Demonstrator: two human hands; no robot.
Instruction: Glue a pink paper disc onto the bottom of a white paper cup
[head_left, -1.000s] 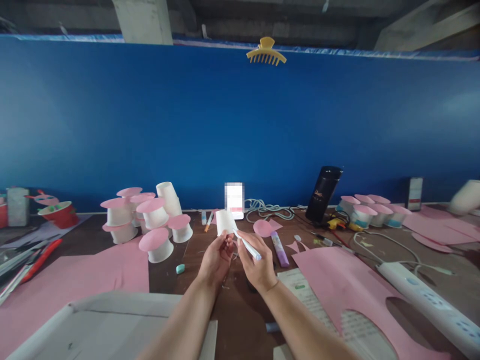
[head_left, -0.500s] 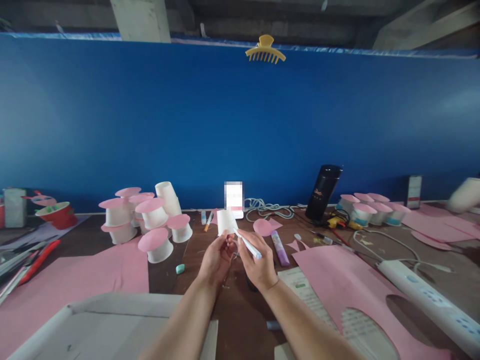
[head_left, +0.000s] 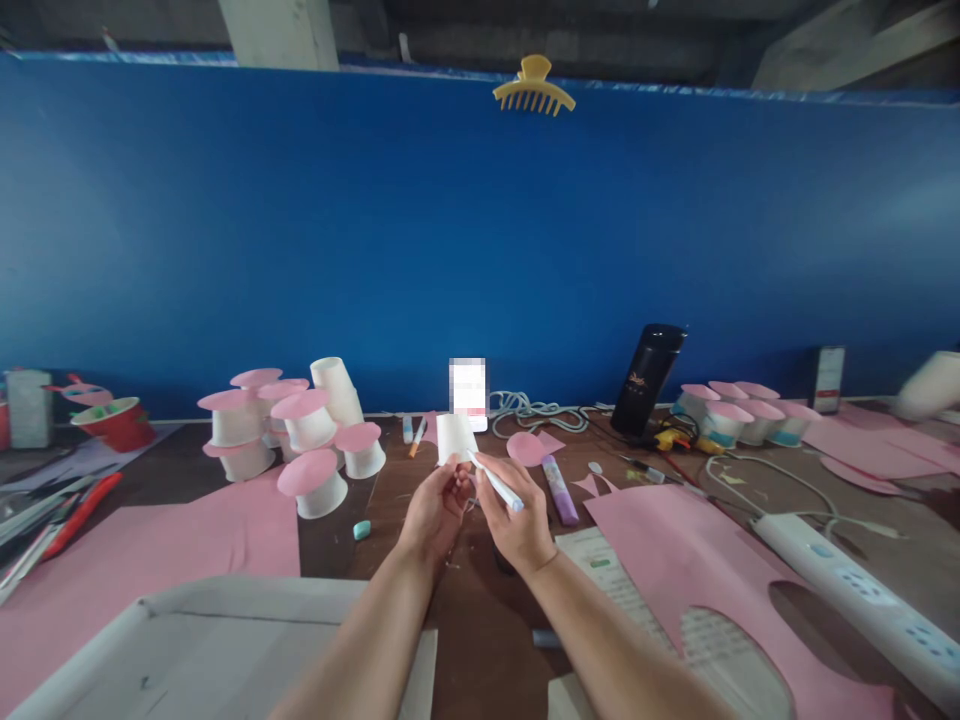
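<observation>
A: What is being held up over the counter [head_left: 465,620]?

B: A small white paper cup [head_left: 454,437] is pinched at its lower edge by the left hand [head_left: 435,508]. It is kept in the air, just in front of the blurred white phone [head_left: 468,388] by the blue wall. A white pen [head_left: 495,483] is gripped by the right hand [head_left: 517,520], and its tip is laid against the cup. Both hands are closed tight and are close together.

A: What could go wrong?

B: The cup is thin and soft. If it is pushed too hard by the pen, it may be dented, or it may be knocked out of the fingers. Only an edge is held, so it could be dropped.

A: Could the line be spoiled?

B: Yes, probably. Nothing firm is set under the cup, so the pen could be made to slip and a crooked mark could be left.

A: What is lying near?

B: A purple glue stick [head_left: 559,490] and a round pink paper piece [head_left: 525,449] are seen just past the right hand. White cups with pink tops [head_left: 307,430] are crowded to the left. If an elbow is swung wide, they could be tipped over. A big pink sheet [head_left: 675,550] and a white power strip [head_left: 847,580] are spread to the right, well apart from the hands.
</observation>
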